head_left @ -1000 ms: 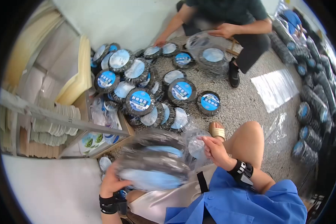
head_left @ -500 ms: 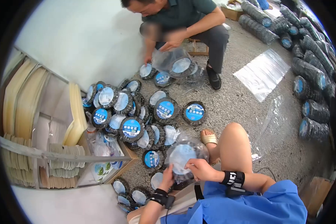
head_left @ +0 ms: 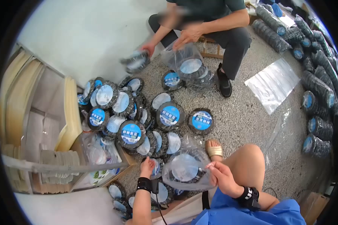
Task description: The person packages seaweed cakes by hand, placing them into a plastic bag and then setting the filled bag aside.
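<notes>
My right hand [head_left: 225, 178] pinches the edge of a clear plastic bag [head_left: 208, 180]. Inside the bag lies a round black pack with a pale blue label [head_left: 184, 167], above my lap. To the left, my left hand [head_left: 147, 167] has its fingers bent at the rim of another round pack [head_left: 157, 169], partly hidden behind the hand and bag. Across from me a person's hand [head_left: 148, 48] carries a blurred round pack [head_left: 136, 62]. That person's other hand [head_left: 187, 35] grips a plastic bag [head_left: 180, 56] with packs in it.
A heap of round packs [head_left: 131, 133] lies on the floor ahead. At left stand a shelf [head_left: 71, 168] and a cardboard box [head_left: 129, 160]. Flat plastic bags [head_left: 272, 86] lie at right, beside stacked rolls of packs [head_left: 321, 127].
My left hand has left the bag and moved left to a pack. My right hand has shifted to the bag's right edge. The other person has lifted a pack; the view has shifted slightly.
</notes>
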{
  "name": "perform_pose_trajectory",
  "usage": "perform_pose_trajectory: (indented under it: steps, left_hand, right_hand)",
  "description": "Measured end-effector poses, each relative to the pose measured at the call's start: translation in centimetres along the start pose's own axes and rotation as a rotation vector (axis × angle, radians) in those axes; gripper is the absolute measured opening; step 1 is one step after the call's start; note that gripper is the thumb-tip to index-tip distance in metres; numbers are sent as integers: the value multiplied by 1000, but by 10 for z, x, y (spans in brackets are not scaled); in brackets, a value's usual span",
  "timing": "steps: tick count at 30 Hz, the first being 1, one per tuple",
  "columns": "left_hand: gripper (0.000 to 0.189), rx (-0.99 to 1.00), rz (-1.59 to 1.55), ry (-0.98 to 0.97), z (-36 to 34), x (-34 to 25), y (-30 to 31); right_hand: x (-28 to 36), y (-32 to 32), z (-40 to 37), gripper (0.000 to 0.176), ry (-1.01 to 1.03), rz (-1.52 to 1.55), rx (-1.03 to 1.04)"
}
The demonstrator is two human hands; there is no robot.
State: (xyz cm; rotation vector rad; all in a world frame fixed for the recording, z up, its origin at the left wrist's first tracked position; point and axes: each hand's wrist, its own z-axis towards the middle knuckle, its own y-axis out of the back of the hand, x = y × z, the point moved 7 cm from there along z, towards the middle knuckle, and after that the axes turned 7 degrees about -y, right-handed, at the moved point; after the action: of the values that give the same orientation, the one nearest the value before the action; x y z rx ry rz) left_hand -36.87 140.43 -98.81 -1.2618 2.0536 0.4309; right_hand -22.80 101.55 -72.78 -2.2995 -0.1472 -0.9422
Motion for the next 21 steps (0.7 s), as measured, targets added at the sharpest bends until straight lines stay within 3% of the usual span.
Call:
perform_pose_trajectory:
  steps: [3,6,7,10,12,15,17,19,21]
  left_hand:
    - [60,-190,-258,173,89,43,30]
    - [80,-352,-376,300,104,41,27]
    - [73,-302,-392,177,90,30,12]
    - [57,-331,-444,129,107,39,26]
    - [46,-78,-63,-43,96,34,22]
    - [42,-173,-264,-5,68,18,-21]
    - [40,-196,-210,117,71,15,-29]
    - [43,-108,-123,-23,90,13,-25]
    - [47,37,-173,-86,56,-11,-41]
  right_hand:
    - [7,-1,3,21,-45,-11,-59]
    - [7,-7,4,16,-74,-26,-51]
    - [6,-9,10,16,-91,-38,-64]
    - [4,-18,12,16,-135,-27,2]
    - [-1,-19,13,18,-158,-6,25]
    - [0,-26,13,18,-171,-15,45]
    - [2,-28,8,16,-172,-37,31]
    - [2,-23,9,16,-121,28,3]
    - [5,-18,7,16,-97,130,-62]
